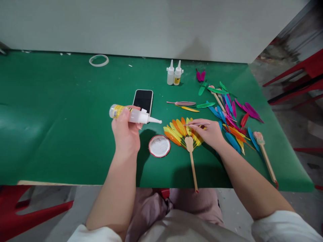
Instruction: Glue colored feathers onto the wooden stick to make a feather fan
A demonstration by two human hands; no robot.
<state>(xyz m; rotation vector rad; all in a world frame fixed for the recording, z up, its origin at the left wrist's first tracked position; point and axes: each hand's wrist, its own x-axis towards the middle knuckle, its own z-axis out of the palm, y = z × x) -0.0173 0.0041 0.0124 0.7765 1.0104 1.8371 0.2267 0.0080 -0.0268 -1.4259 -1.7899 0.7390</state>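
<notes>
Your left hand [126,134] is wrapped around a clear plastic squeeze bottle [135,116], yellow-labelled with a white nozzle, which you hold nearly level, its tip aimed toward your right hand [209,132]. That hand pinches slim metallic tweezers [202,124], their points at the upper feathers of a fan of yellow and orange feathers [189,144]. The fan lies flat just below and left of your right-hand grip, its pale wooden handle running down to the near edge of the green-covered table [75,134].

Between your two grips, nearer you, sits a round white lid with a red rim [159,146]. A dark-screened phone in a white case [143,98] lies partly behind your left fingers. Beyond your right grip are a few loose pink, green and yellow feathers [185,103], then two small white nozzle bottles [174,75] standing upright. To its right spreads a pile of multicoloured feathers [232,126], with a wooden stick with a pink ornamental head [265,156] beside it.
</notes>
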